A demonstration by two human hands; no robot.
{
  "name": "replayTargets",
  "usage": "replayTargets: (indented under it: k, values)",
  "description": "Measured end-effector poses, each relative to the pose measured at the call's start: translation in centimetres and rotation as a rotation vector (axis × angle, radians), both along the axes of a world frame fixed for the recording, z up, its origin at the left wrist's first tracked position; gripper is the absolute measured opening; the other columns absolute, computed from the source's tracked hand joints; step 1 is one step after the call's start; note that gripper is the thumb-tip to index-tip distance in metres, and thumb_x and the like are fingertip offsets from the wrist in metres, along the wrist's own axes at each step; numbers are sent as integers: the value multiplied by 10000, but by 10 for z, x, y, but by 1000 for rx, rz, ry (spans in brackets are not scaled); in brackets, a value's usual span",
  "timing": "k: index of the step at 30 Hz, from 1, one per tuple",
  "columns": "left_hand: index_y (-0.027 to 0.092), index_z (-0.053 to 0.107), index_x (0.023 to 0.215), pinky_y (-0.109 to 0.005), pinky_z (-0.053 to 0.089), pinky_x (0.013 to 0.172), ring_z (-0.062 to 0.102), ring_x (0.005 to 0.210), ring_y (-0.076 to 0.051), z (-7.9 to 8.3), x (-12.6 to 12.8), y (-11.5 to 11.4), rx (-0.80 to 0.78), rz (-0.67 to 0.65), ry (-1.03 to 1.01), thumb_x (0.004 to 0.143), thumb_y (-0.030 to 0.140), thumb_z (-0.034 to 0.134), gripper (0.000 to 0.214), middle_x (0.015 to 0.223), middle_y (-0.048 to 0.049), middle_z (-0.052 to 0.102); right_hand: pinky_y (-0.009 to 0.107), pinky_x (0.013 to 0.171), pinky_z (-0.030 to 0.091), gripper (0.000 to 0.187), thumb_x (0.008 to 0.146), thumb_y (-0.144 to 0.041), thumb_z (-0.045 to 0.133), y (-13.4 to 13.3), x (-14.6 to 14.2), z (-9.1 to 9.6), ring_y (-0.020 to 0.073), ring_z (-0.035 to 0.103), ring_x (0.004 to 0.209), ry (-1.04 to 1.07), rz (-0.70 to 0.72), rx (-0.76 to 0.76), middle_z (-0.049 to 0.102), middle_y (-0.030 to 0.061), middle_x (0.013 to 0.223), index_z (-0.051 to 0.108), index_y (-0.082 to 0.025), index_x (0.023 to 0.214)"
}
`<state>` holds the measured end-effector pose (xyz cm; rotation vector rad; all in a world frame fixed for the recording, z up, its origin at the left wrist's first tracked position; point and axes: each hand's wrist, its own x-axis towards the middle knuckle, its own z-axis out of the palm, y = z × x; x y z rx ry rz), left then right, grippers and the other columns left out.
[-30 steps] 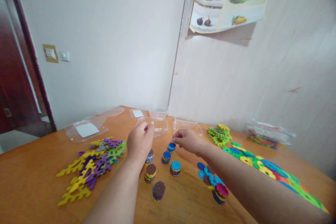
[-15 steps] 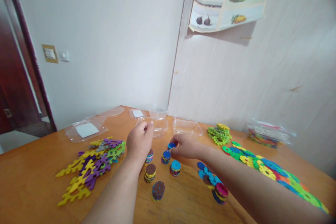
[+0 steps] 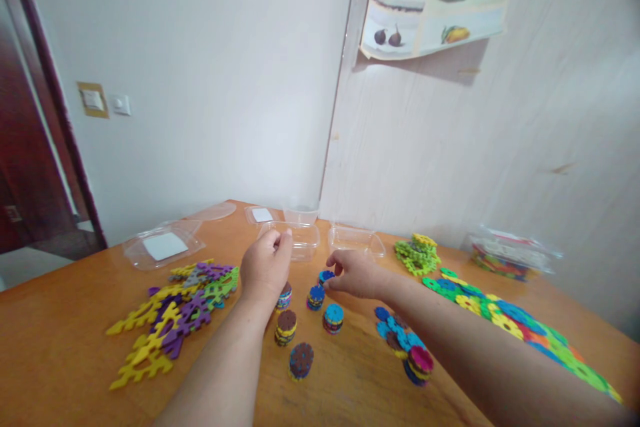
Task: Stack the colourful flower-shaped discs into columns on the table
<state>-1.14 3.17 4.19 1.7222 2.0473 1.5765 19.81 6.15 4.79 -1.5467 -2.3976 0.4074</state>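
My left hand (image 3: 267,265) is closed, thumb uppermost, above the table behind a pink-and-brown stack of notched plastic discs (image 3: 285,295). Whatever its fingers may hold is hidden. My right hand (image 3: 356,273) has thumb and forefinger apart beside the farthest blue-topped disc stack (image 3: 325,277). Just in front stand another blue-topped stack (image 3: 315,296) and a light-blue-topped stack (image 3: 333,317). Two brown-topped stacks, one over yellow discs (image 3: 286,327) and one nearer me (image 3: 301,360), are by my left forearm.
Clear plastic boxes (image 3: 356,241) stand along the wall. Yellow and purple toothed pieces (image 3: 187,313) lie left. Loose blue discs (image 3: 397,330) and a pink-topped stack (image 3: 419,363) sit under my right forearm. Colourful large discs (image 3: 510,320) spread right, near green pieces (image 3: 417,255) and a filled box (image 3: 513,257).
My right thumb and forefinger have parted and come slightly away from the far blue-topped stack. The left hand stays nearly still, and the view has shifted a little.
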Motion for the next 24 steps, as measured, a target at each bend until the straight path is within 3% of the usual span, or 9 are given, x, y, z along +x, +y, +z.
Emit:
replayTargets:
  k: [5,16,21,24]
  values:
    - [199,499,623,-267,202,574,390,578,-121,1,0,0,-3,2,-14,925,514,457,438,580,29,465,265,667,429,311,700,-368,806,0,5,2,198,644,834,-4,3,5,737,41,944,726,-196,947]
    - [203,518,639,-266,209,572,401,582,-124,1,0,0,-7,-7,-16,925,519,457,431,584,28,477,253,672,436,440,753,-409,792,-3,6,9,175,646,819,33,-14,-21,731,42,992,682,-206,1127]
    - [204,502,629,-265,216,571,394,580,-125,2,0,0,5,-5,-12,926,507,462,426,585,30,473,235,630,407,177,775,-290,729,-9,33,20,154,611,767,-38,5,-68,712,18,885,681,-183,906]
    - [205,499,630,-267,215,570,390,576,-126,2,0,0,7,-4,-9,927,508,461,426,583,29,468,227,571,383,176,704,-292,772,-17,59,25,145,590,679,-94,36,-180,678,-19,729,655,-186,780]
